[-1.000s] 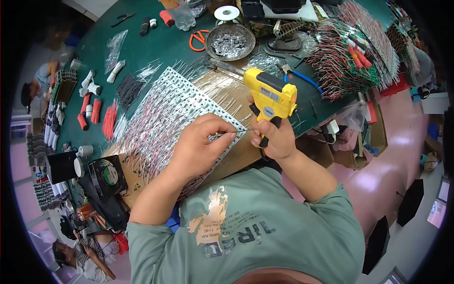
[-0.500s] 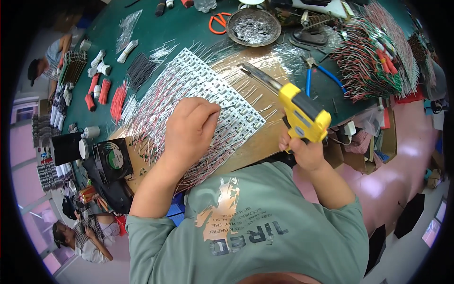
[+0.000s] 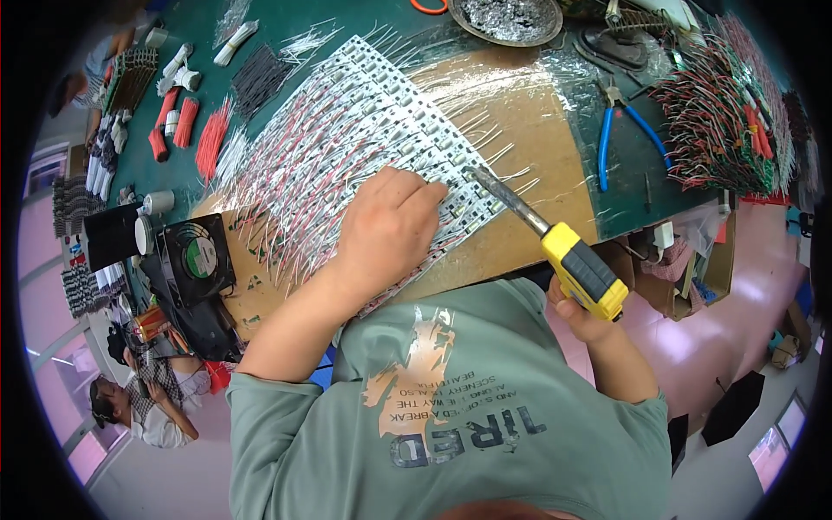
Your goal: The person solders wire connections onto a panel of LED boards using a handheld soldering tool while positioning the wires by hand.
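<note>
A panel of small white circuit boards [image 3: 381, 95] lies tilted on the work surface, with many red and white wires [image 3: 290, 173] trailing off its left side. My left hand [image 3: 390, 221] rests over its lower right part, thumb and fingers pinched together near the board edge; what they pinch is hidden. My right hand [image 3: 579, 314] is wrapped round the grip of a yellow and black soldering gun [image 3: 585, 270]. The gun's metal tip reaches the right edge of the panel, just right of my left fingertips; whether it touches cannot be made out.
Brown board [image 3: 546, 156] lies under the panel. Blue-handled pliers [image 3: 628, 130], a dish of silvery solder scraps [image 3: 507, 19] and a heap of red and black wires [image 3: 715, 121] are beyond. Wire bundles [image 3: 212, 139] and a black fan [image 3: 195, 256] stand left. Another person [image 3: 143, 407] sits far left.
The soldering gun's tip has come down and left relative to the panel, from above the brown board to the panel's right edge. My left hand stays pinched over the panel. The view has shifted.
</note>
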